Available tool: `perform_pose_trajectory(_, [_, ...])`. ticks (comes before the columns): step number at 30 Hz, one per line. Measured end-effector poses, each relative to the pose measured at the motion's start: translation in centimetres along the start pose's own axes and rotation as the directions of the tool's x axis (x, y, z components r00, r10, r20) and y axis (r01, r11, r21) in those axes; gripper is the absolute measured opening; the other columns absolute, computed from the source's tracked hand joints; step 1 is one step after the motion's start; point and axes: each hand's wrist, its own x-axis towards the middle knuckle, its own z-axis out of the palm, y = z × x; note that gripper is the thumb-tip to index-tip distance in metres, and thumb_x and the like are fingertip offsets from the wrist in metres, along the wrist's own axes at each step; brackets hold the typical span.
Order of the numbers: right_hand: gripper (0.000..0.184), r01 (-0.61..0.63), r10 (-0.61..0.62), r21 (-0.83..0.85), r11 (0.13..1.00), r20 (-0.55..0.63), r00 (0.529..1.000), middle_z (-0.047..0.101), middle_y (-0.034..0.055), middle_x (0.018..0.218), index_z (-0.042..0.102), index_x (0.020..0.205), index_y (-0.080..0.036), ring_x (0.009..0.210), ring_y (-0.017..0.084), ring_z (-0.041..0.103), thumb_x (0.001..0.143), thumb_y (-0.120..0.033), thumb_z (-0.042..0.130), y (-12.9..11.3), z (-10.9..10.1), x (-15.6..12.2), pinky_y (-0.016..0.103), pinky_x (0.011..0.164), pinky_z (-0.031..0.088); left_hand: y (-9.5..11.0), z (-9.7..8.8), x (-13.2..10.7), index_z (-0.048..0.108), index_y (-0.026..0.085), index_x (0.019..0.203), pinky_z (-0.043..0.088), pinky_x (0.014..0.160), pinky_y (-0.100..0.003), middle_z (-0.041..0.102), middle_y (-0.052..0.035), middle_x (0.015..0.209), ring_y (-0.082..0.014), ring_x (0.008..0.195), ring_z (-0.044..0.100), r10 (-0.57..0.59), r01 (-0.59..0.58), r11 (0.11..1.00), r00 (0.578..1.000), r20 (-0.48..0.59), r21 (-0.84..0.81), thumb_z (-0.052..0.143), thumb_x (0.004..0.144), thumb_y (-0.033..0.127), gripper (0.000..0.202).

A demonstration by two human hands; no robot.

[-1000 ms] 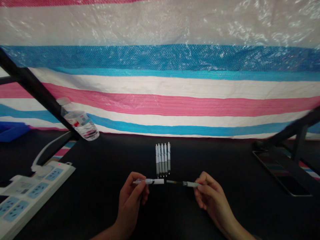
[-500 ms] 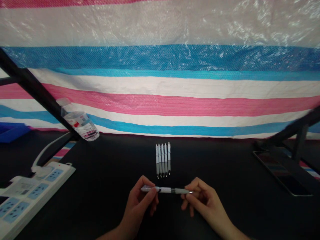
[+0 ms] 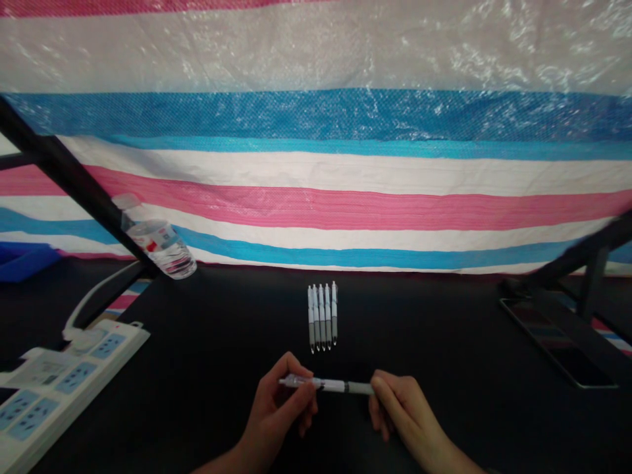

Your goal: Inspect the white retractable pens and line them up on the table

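A white and grey ballpoint pen lies level between my two hands, above the black table. My left hand pinches its clip end between thumb and fingers. At the other end, my right hand is closed on the grey grip, and its fingers hide the tip. Just beyond the hands, several similar pens lie side by side in a row, tips toward me.
To the left lies a white power strip with a plugged-in cable. A water bottle leans by a black metal bar at the back left. A phone rests on the right. Striped sheeting hangs behind the table.
The pen and both hands have come slightly lower, toward me. My right fingers have closed further round the pen's tip end, which showed before. The row of pens stays in place.
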Motion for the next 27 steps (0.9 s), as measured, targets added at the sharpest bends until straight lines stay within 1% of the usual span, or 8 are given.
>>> perform_pose_trajectory(5, [0.042, -0.024, 0.029, 0.151, 0.988, -0.034, 0.999, 0.071, 0.0039, 0.082, 0.058, 0.102, -0.021, 0.048, 0.011, 0.059, 0.089, -0.060, 0.060, -0.30, 0.45, 0.19, 0.019, 0.042, 0.040, -0.16, -0.06, 0.06, 0.056, 0.018, 0.083, 0.037, 0.040, -0.017, 0.063, 0.0026, 0.057, -0.0086, 0.043, 0.052, 0.021, -0.022, 0.999, 0.999, -0.048, -0.026, 0.074, 0.081, 0.047, 0.034])
perform_pose_trajectory(7, [0.042, -0.039, 0.047, 0.136, 0.990, -0.061, 0.997, 0.070, 0.0036, 0.081, 0.057, 0.098, -0.021, 0.048, 0.011, 0.060, 0.086, -0.061, 0.064, -0.41, 0.40, 0.30, 0.018, 0.039, 0.037, -0.20, -0.06, 0.11, 0.056, 0.018, 0.083, 0.036, 0.039, -0.017, 0.062, 0.0027, 0.057, -0.0087, 0.043, 0.051, 0.024, -0.026, 0.999, 0.998, -0.060, -0.034, 0.075, 0.081, 0.047, 0.034])
perform_pose_trajectory(11, [0.047, 0.027, -0.027, 0.012, 1.000, 0.007, 1.000, 0.067, 0.0039, 0.064, 0.065, 0.078, -0.017, 0.051, 0.012, 0.060, 0.098, -0.055, 0.046, -0.46, 0.07, 0.20, 0.021, 0.045, 0.039, -0.22, -0.05, 0.19, 0.056, 0.019, 0.083, 0.035, 0.038, -0.017, 0.062, 0.0022, 0.056, -0.0091, 0.042, 0.050, 0.014, -0.017, 0.999, 0.998, -0.057, -0.045, 0.075, 0.080, 0.048, 0.035])
perform_pose_trajectory(15, [0.038, 0.011, -0.011, 0.053, 0.999, 0.001, 1.000, 0.069, 0.0030, 0.075, 0.063, 0.104, -0.019, 0.052, 0.013, 0.061, 0.094, -0.055, 0.055, -0.58, 0.16, 0.15, 0.022, 0.048, 0.042, 0.02, -0.01, 0.29, 0.056, 0.018, 0.082, 0.034, 0.038, -0.017, 0.062, 0.0025, 0.055, -0.0089, 0.041, 0.050, 0.017, -0.019, 0.999, 0.997, -0.071, -0.038, 0.075, 0.079, 0.048, 0.035])
perform_pose_trajectory(17, [0.035, 0.004, -0.003, 0.021, 1.000, -0.023, 1.000, 0.067, 0.0012, 0.072, 0.061, 0.099, -0.020, 0.051, 0.013, 0.060, 0.092, -0.054, 0.060, -0.72, 0.20, 0.18, 0.022, 0.048, 0.041, 0.22, 0.05, 0.32, 0.056, 0.018, 0.081, 0.035, 0.038, -0.017, 0.062, 0.0024, 0.055, -0.0089, 0.042, 0.051, 0.020, -0.023, 0.999, 0.997, -0.078, -0.038, 0.075, 0.079, 0.048, 0.035])
perform_pose_trajectory(20, [0.043, 0.063, -0.062, -0.060, 0.996, 0.023, 0.998, 0.065, 0.0028, 0.067, 0.064, 0.081, -0.018, 0.054, 0.013, 0.060, 0.099, -0.053, 0.047, -0.90, 0.10, 0.17, 0.023, 0.052, 0.042, 0.48, 0.18, 0.29, 0.057, 0.018, 0.081, 0.034, 0.038, -0.017, 0.061, 0.0023, 0.055, -0.0091, 0.042, 0.050, 0.012, -0.016, 0.999, 0.996, -0.083, -0.047, 0.076, 0.078, 0.050, 0.037])
perform_pose_trajectory(24, [0.038, 0.063, -0.063, -0.082, 0.995, -0.008, 0.998, 0.067, 0.0036, 0.078, 0.063, 0.108, -0.019, 0.057, 0.014, 0.061, 0.098, -0.053, 0.049, -0.91, 0.02, 0.12, 0.025, 0.055, 0.044, 0.53, 0.24, 0.24, 0.056, 0.018, 0.080, 0.034, 0.038, -0.017, 0.061, 0.0026, 0.055, -0.0086, 0.042, 0.049, 0.016, -0.021, 0.998, 0.996, -0.086, -0.054, 0.077, 0.077, 0.050, 0.038])
perform_pose_trajectory(27, [0.033, 0.095, -0.099, -0.196, 0.976, -0.007, 0.995, 0.062, 0.0013, 0.070, 0.065, 0.095, -0.019, 0.059, 0.015, 0.060, 0.098, -0.049, 0.051, -0.99, 0.00, 0.09, 0.025, 0.058, 0.044, 0.35, 0.12, 0.33, 0.057, 0.018, 0.081, 0.034, 0.038, -0.017, 0.061, 0.0027, 0.056, -0.0082, 0.042, 0.049, 0.025, -0.029, 0.998, 0.997, -0.077, -0.049, 0.075, 0.079, 0.049, 0.037])
